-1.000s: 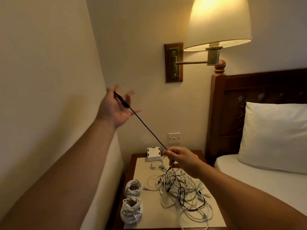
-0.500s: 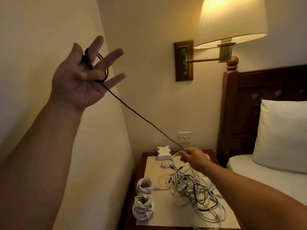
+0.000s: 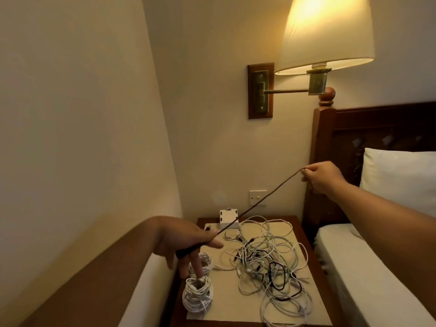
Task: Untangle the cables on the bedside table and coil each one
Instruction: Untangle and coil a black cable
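A black cable [image 3: 262,202] runs taut between my two hands above the bedside table [image 3: 304,234]. My left hand [image 3: 188,241] hovers low over the table's left side and holds one end of the cable, with some of it wrapped around the fingers. My right hand [image 3: 322,177] is raised near the headboard and pinches the other end. A tangle of white and black cables [image 3: 269,263] lies on the beige mat [image 3: 226,300]. Two coiled white cables [image 3: 197,295] [image 3: 204,261] rest at the mat's left edge, beneath my left hand.
A small white box [image 3: 228,215] stands at the back of the table, below a wall switch [image 3: 257,197]. A lit wall lamp [image 3: 325,34] hangs above. The wooden headboard [image 3: 335,161], a pillow [image 3: 398,182] and the bed [image 3: 368,263] lie to the right.
My left hand has dropped from high near the wall down to the table's left side. My right hand has risen from the tangle toward the headboard, pulling the black cable free.
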